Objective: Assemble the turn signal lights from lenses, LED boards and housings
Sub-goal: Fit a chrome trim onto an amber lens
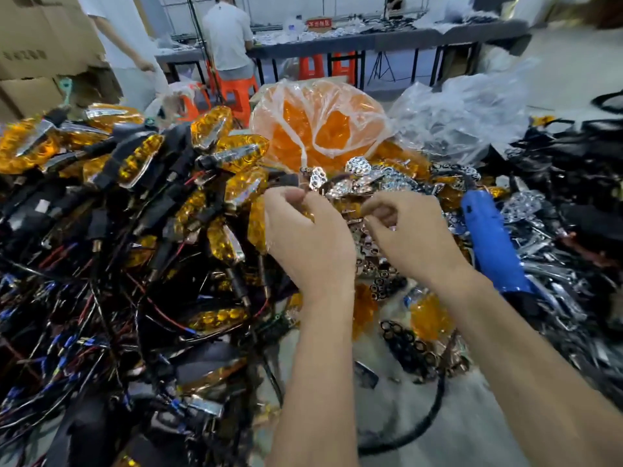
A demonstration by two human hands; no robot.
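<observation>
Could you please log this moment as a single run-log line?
left hand: pinching small part, unclear | right hand: pinching small part | bag of amber lenses: behind hands | blue tool: idle, right

Worktable (472, 416) heaped: finished lights (141, 163), reflectors (357, 183), lens bag (320, 129).

Bare forearms, no sleeves; hands (308, 237) ungloved, no rings.

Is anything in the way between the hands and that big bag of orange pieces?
Yes. A heap of shiny chrome reflector pieces lies between both hands (left hand, right hand) and the clear bag of orange lenses, which sits behind that heap.
</observation>
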